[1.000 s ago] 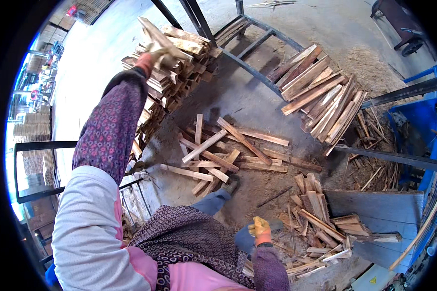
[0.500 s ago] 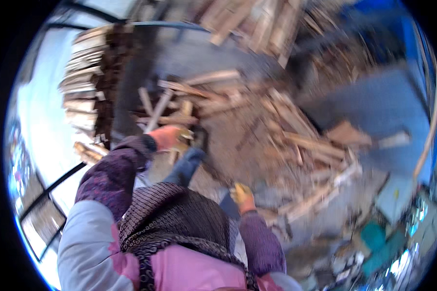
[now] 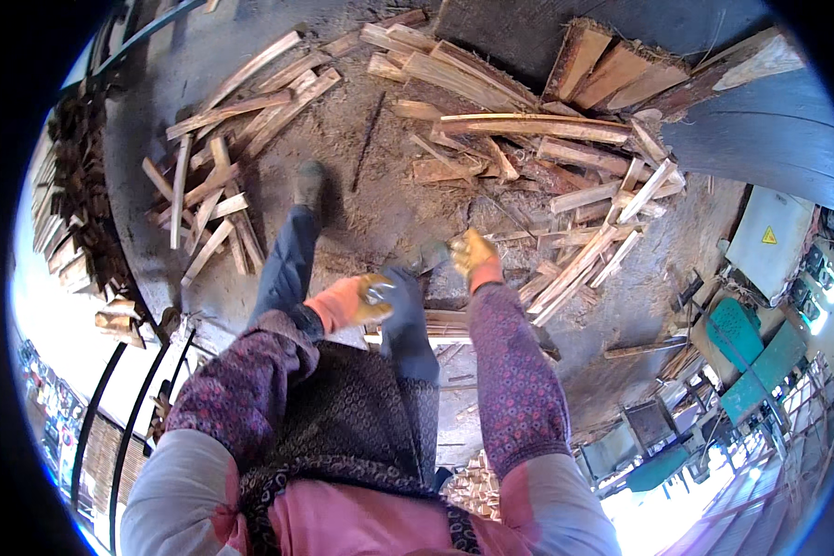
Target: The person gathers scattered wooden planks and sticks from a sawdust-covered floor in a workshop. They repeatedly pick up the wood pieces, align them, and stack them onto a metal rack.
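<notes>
Orange-gloved left hand (image 3: 357,298) hangs loosely curled, holding nothing; yellow-gloved right hand (image 3: 473,254) likewise appears empty. Nearest work: pale split wooden slats (image 3: 579,264), just right of the right hand. Best grasp is probably one slat mid-length, fingers clear of splintered ends.

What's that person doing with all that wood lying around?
A person in orange work gloves is standing on a dusty floor among piles of split wooden slats. Both hands are empty right now: the left hand hangs in front of the body over the legs, and the right hand is held out close to a messy heap of slats. Another loose pile of slats lies on the person's left, beside a neat stack of wood.
</notes>
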The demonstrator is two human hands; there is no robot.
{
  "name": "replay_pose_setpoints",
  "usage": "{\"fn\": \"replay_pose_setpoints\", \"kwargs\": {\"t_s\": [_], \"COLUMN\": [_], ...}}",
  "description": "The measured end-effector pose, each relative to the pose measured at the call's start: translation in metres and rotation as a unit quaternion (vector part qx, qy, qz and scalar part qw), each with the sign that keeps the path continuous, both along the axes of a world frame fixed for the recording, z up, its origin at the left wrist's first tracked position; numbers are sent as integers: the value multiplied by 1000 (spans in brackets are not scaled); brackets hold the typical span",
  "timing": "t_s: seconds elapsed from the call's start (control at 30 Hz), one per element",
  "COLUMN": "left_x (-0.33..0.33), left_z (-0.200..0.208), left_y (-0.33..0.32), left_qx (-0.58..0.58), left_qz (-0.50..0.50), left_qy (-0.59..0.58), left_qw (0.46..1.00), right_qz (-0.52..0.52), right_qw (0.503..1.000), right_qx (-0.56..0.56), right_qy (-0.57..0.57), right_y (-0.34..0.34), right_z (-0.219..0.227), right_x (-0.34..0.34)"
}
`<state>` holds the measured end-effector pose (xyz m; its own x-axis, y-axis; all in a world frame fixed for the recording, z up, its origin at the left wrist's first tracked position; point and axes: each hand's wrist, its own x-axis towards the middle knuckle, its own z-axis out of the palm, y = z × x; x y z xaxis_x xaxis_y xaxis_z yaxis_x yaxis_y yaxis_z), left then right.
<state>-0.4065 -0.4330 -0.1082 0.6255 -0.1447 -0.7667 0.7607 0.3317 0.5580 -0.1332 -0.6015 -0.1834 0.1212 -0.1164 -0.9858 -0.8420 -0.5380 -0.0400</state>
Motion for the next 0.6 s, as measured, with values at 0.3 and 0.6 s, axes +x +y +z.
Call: {"fn": "replay_pose_setpoints", "kwargs": {"t_s": [0.3, 0.6], "left_x": [83, 110], "left_z": [-98, -150], "left_y": [29, 85], "left_qx": [18, 75], "left_qz": [122, 214], "left_qy": [40, 96], "left_qw": [992, 969], "right_qz": [-116, -73], "right_qw": [959, 950], "right_qx": [102, 205], "right_qy": [-237, -225], "right_y": [96, 102], "right_z": [-166, -114], "right_x": [206, 90]}}
